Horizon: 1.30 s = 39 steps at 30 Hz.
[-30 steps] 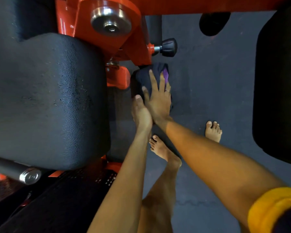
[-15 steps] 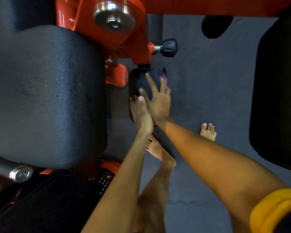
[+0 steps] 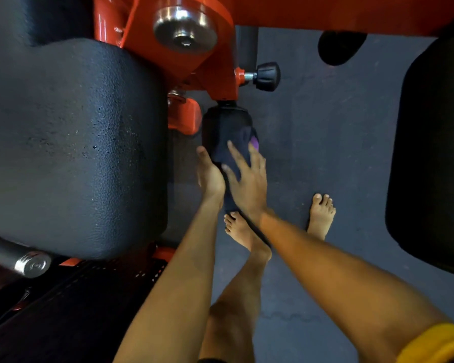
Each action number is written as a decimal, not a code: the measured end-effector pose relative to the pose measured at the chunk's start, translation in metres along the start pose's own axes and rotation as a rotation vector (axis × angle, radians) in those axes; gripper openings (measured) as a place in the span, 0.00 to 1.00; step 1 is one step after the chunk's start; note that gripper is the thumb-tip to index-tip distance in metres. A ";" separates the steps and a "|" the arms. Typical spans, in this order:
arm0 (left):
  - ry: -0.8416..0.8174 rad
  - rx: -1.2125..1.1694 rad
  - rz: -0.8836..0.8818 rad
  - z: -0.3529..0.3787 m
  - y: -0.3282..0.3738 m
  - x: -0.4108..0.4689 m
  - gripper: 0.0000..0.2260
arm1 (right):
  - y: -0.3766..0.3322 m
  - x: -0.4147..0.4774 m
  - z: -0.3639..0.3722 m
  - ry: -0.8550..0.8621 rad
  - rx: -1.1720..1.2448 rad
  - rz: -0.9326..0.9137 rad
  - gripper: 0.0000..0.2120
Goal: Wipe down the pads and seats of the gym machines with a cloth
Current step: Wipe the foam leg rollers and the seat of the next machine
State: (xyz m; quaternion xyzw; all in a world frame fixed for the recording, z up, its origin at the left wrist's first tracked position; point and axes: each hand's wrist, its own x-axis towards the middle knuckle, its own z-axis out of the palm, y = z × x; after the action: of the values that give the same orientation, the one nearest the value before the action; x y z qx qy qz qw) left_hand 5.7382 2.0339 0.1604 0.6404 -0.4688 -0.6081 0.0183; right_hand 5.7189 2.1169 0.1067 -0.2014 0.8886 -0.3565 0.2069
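Observation:
A small black roller pad hangs from the orange machine frame at the centre. A dark blue cloth with a purple patch lies over the pad's right side. My right hand presses the cloth against the pad with its fingers straight and spread. Against the pad's left side my left hand holds on, thumb pointing up. Its fingers are hidden behind the pad.
A big black seat pad fills the left. Another black pad stands at the right edge. A black adjustment knob sticks out above the roller. A steel bar end shows at lower left. My bare feet stand on dark floor.
Both hands and the cloth have slid down the roller pad toward me, leaving more of the pad's upper part uncovered.

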 end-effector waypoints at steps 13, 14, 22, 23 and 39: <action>0.052 -0.027 0.024 -0.002 0.025 -0.007 0.25 | 0.024 -0.046 -0.012 -0.141 -0.042 -0.112 0.27; 0.078 -0.028 0.029 -0.003 0.032 -0.009 0.24 | 0.029 -0.054 -0.015 -0.176 -0.022 -0.106 0.27; 0.000 0.177 0.140 0.010 -0.001 -0.025 0.34 | -0.020 0.054 -0.007 0.019 0.013 0.086 0.27; -0.033 0.155 0.150 0.008 -0.001 -0.028 0.36 | -0.022 0.059 -0.007 0.032 0.014 0.094 0.27; 0.028 -0.034 -0.007 0.007 -0.013 -0.002 0.51 | -0.017 0.023 -0.009 -0.063 -0.038 0.052 0.26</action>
State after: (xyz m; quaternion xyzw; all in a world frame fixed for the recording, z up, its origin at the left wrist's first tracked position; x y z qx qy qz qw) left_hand 5.7407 2.0464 0.1523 0.6501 -0.4560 -0.6069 0.0337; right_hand 5.6984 2.0989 0.1200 -0.1934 0.8932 -0.3275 0.2398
